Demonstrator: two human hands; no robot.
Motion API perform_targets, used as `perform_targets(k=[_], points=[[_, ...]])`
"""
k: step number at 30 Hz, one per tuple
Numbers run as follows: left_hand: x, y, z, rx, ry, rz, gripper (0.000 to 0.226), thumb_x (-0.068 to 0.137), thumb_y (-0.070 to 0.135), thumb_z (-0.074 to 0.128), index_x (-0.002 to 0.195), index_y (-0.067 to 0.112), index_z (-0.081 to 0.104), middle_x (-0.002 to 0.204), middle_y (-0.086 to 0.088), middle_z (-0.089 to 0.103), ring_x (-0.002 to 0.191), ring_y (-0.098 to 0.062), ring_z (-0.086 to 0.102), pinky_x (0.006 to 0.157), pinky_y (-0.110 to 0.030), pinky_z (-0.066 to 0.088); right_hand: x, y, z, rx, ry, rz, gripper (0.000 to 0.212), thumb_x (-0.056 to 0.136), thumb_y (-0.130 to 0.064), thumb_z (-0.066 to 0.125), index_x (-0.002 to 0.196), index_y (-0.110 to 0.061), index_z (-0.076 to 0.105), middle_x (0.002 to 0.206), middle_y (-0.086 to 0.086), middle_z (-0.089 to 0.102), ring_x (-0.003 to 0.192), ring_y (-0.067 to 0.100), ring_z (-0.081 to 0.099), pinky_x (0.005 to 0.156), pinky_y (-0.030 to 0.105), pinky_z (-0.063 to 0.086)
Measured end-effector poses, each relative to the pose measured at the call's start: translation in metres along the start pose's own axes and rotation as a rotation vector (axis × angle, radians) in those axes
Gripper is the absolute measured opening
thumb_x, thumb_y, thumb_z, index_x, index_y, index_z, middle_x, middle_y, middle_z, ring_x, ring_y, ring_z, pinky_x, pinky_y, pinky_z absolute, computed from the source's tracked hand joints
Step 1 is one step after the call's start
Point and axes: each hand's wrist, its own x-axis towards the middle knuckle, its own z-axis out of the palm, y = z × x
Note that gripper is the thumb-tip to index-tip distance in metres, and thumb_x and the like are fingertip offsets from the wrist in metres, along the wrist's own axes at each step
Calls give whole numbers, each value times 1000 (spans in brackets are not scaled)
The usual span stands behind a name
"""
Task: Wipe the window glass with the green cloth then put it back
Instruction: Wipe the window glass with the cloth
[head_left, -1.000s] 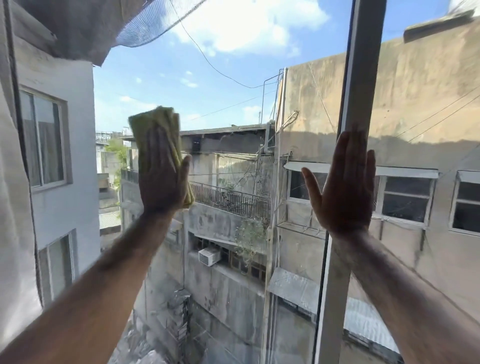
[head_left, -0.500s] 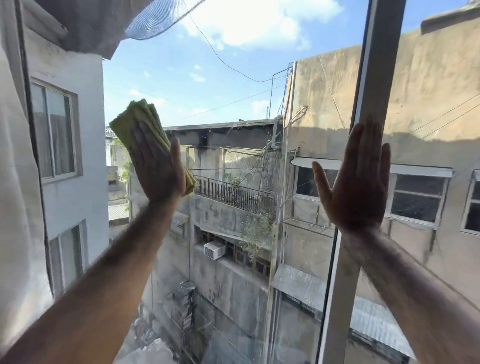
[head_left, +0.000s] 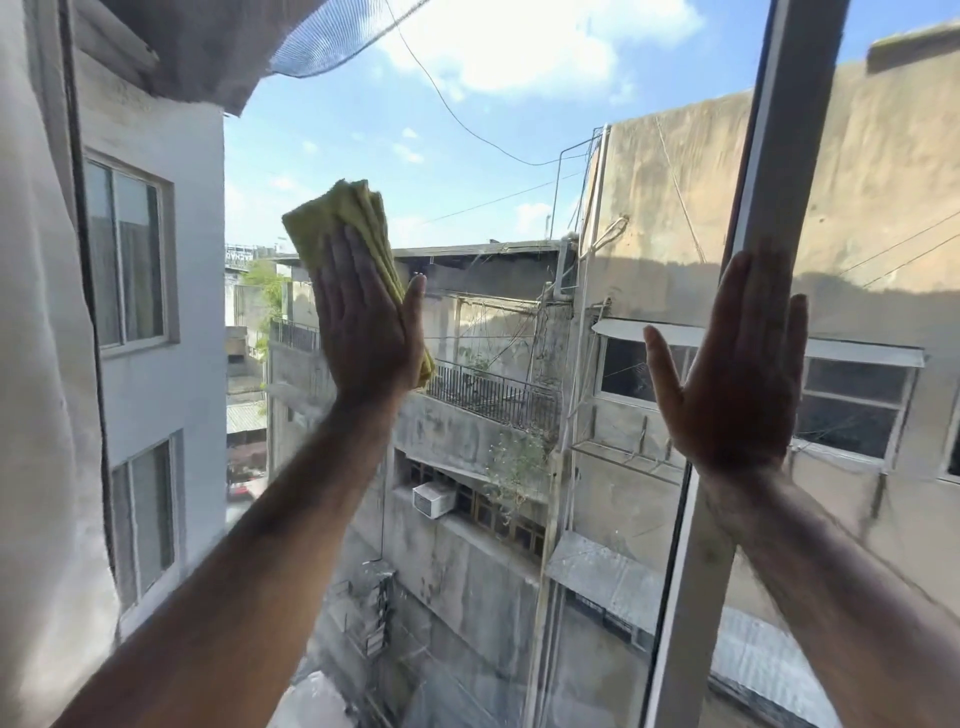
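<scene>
The window glass (head_left: 493, 171) fills the view, with buildings and sky behind it. A folded green cloth (head_left: 345, 223) lies flat against the pane at upper left of centre. My left hand (head_left: 369, 332) presses it to the glass with a flat palm, fingers together, covering its lower half. My right hand (head_left: 732, 374) rests flat and spread on the glass beside the white window frame bar (head_left: 779, 171), holding nothing.
A pale curtain (head_left: 36, 395) hangs along the left edge. The white frame bar runs slanted from top right to the bottom. Outside are concrete buildings, a balcony railing (head_left: 493, 397) and overhead wires.
My left hand with the cloth has slid to the right across the glass and tilted slightly. My right hand stays flat on the pane by the frame bar.
</scene>
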Motion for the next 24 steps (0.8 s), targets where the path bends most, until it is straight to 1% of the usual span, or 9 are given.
perform_targets(k=[2,5,7,9,13,15,17,20,24], points=[[-13,28,3,-64,-6,98,86,103,61,21,162,-1,18,172,-22,20,162,-32,16,131,-51,21,1,1,0,0,2,-3,91,108,-64,31,167,1,9,178,21,10,167,31,9,136,51,16],[-50,49,9,-58,-121,816,82,105,59,36,159,-3,28,169,-23,26,161,-34,20,129,-53,26,1,2,0,-3,9,-9,90,108,-64,31,167,1,10,177,21,11,167,32,10,136,51,16],[-54,36,7,-13,-171,1156,78,106,57,42,159,0,31,169,-21,29,160,-33,24,129,-52,29,0,1,0,-2,11,-5,90,108,-64,32,167,1,10,177,21,11,167,32,11,136,51,16],[-37,22,5,-15,-115,1084,73,107,51,42,158,1,33,168,-20,31,159,-33,26,130,-52,27,1,0,0,-1,12,0,91,108,-64,33,167,1,10,177,21,12,167,32,12,136,50,15],[6,35,2,-29,35,130,75,105,50,37,161,1,25,171,-18,26,160,-30,24,131,-49,23,1,-1,-1,-8,17,10,88,109,-62,33,167,2,13,177,21,14,166,31,14,136,50,17],[11,67,2,-57,40,-38,78,106,55,31,161,0,25,171,-18,27,160,-30,23,130,-50,24,1,-1,-1,0,26,13,85,110,-61,30,167,1,14,177,21,15,166,31,15,136,50,17],[0,98,5,-105,12,103,80,105,58,25,160,-1,27,170,-19,28,160,-32,24,131,-50,22,1,-1,-2,13,31,14,82,111,-58,27,167,1,15,177,21,16,166,31,16,136,51,17],[-41,126,14,-153,-27,543,78,105,56,35,158,-1,31,168,-20,31,159,-33,25,132,-50,19,1,-3,-4,18,15,16,81,112,-58,26,167,1,16,176,21,16,166,32,15,136,51,17],[-87,91,14,-115,-163,1090,77,107,56,40,161,2,26,169,-19,29,161,-32,22,132,-51,18,1,-2,-7,13,-27,20,84,110,-61,25,167,0,12,177,20,12,167,31,11,136,50,16]])
